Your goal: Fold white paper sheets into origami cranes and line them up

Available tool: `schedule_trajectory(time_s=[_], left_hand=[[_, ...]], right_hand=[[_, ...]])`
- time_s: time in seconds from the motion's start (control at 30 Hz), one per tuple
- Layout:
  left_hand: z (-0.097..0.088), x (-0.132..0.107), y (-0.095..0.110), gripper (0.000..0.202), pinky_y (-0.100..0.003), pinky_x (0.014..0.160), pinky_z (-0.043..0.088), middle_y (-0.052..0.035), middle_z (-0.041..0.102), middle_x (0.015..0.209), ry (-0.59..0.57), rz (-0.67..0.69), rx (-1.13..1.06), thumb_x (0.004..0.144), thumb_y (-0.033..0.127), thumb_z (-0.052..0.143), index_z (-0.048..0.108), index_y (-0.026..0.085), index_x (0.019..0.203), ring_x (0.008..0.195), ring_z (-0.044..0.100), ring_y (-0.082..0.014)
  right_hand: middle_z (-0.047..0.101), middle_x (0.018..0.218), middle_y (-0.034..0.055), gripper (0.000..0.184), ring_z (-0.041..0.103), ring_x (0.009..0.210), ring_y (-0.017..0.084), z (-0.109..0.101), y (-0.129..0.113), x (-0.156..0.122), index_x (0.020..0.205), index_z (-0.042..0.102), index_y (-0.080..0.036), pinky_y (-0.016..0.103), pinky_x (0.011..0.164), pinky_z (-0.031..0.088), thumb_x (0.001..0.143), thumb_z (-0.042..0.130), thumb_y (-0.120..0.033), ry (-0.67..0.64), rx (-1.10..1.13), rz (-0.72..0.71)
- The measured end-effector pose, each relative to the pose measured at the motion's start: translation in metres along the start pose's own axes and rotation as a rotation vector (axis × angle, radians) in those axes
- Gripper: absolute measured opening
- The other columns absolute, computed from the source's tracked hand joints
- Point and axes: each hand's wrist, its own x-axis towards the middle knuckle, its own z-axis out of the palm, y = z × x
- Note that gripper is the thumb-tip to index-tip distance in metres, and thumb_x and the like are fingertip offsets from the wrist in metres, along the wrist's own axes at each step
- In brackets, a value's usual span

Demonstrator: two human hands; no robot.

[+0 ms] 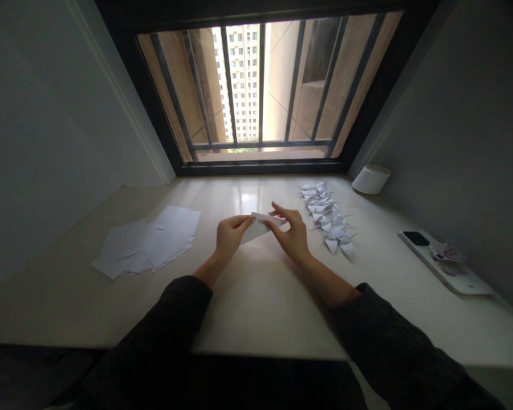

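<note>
A folded piece of white paper (260,225) is held just above the pale window-ledge table (256,296), between both hands. My left hand (229,234) pinches its left end with thumb and fingers closed. On the right end my right hand (291,232) pinches too, its forefinger stretched along the top fold. Both forearms wear dark sleeves.
A loose stack of white sheets (147,244) lies to the left. Several folded paper cranes (328,219) run in a row to the right. A white roll (371,179) stands at the back right corner. A phone (444,262) lies near the right wall. A barred window (260,91) is ahead.
</note>
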Motion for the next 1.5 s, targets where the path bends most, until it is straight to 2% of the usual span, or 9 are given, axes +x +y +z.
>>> schedule_trajectory(time_s=[0.1,0.27,0.4,0.7,0.87,1.03,1.17,1.37,1.5], left_hand=[[0.004,-0.001,0.003,0.027,-0.032,0.074,0.049,-0.0060,0.073,0.085,0.107,-0.060,-0.100,0.066,0.039,0.073,0.074,0.017,0.082,0.077,0.064,-0.0191],[0.013,-0.009,0.009,0.026,-0.032,0.076,0.047,-0.0058,0.073,0.086,0.156,-0.106,-0.182,0.064,0.037,0.074,0.074,0.017,0.080,0.083,0.063,-0.0197],[0.017,-0.015,0.012,0.023,-0.030,0.075,0.046,-0.0054,0.073,0.085,0.164,-0.102,-0.208,0.064,0.035,0.074,0.073,0.017,0.079,0.084,0.063,-0.0193],[0.018,-0.016,0.009,0.018,-0.024,0.064,0.041,-0.0026,0.068,0.072,0.161,-0.077,-0.223,0.068,0.033,0.070,0.069,0.015,0.071,0.067,0.057,-0.0126],[0.017,-0.014,0.003,0.022,-0.022,0.057,0.038,0.0019,0.058,0.060,0.165,-0.065,-0.264,0.071,0.034,0.067,0.058,0.015,0.063,0.055,0.048,-0.0088],[0.013,-0.007,-0.001,0.024,-0.022,0.056,0.036,0.0013,0.058,0.064,0.199,-0.099,-0.286,0.071,0.037,0.066,0.058,0.015,0.067,0.055,0.048,-0.0085],[0.011,-0.006,-0.002,0.024,-0.022,0.055,0.036,0.0007,0.058,0.065,0.207,-0.108,-0.279,0.071,0.037,0.065,0.059,0.015,0.069,0.055,0.048,-0.0088],[0.011,-0.006,-0.001,0.025,-0.022,0.053,0.033,0.0025,0.053,0.059,0.216,-0.023,-0.220,0.072,0.037,0.065,0.056,0.016,0.063,0.053,0.043,-0.0083],[-0.005,0.008,0.000,0.025,-0.021,0.052,0.030,0.0034,0.051,0.059,0.349,-0.070,-0.229,0.072,0.039,0.064,0.056,0.016,0.064,0.051,0.041,-0.0075]], right_hand=[[0.066,0.103,0.0074,0.063,0.056,0.085,0.020,0.006,-0.003,-0.001,0.120,0.058,-0.023,0.033,0.070,0.047,0.064,0.073,-0.047,0.069,0.103,0.206],[0.068,0.079,0.0055,0.042,0.058,0.073,0.019,0.021,-0.008,-0.006,0.083,0.070,-0.017,0.030,0.065,0.044,0.062,0.071,-0.053,-0.104,0.299,0.446],[0.070,0.073,0.0048,0.037,0.060,0.068,0.018,0.028,-0.008,-0.009,0.070,0.070,-0.015,0.030,0.065,0.044,0.060,0.073,-0.051,-0.078,0.396,0.499],[0.071,0.070,0.0058,0.035,0.062,0.064,0.017,0.027,-0.011,-0.009,0.067,0.072,-0.016,0.028,0.060,0.044,0.055,0.077,-0.048,-0.114,0.501,0.584],[0.070,0.066,0.0049,0.037,0.057,0.055,0.014,0.025,-0.014,-0.008,0.068,0.072,-0.016,0.026,0.052,0.040,0.055,0.077,-0.050,-0.174,0.470,0.613],[0.066,0.058,0.0036,0.036,0.053,0.051,0.012,0.024,-0.011,-0.007,0.057,0.067,-0.016,0.026,0.050,0.039,0.058,0.075,-0.051,-0.235,0.452,0.608],[0.065,0.056,0.0015,0.035,0.052,0.050,0.012,0.021,-0.006,-0.004,0.060,0.069,-0.017,0.026,0.052,0.038,0.060,0.073,-0.052,-0.269,0.401,0.541],[0.066,0.055,0.0021,0.036,0.058,0.055,0.016,0.012,0.003,0.001,0.060,0.071,-0.018,0.027,0.057,0.039,0.064,0.069,-0.054,-0.317,0.149,0.345],[0.071,0.066,0.0048,0.035,0.064,0.066,0.019,0.007,0.015,0.004,0.060,0.070,-0.019,0.029,0.065,0.044,0.067,0.067,-0.054,-0.286,0.193,0.326]])
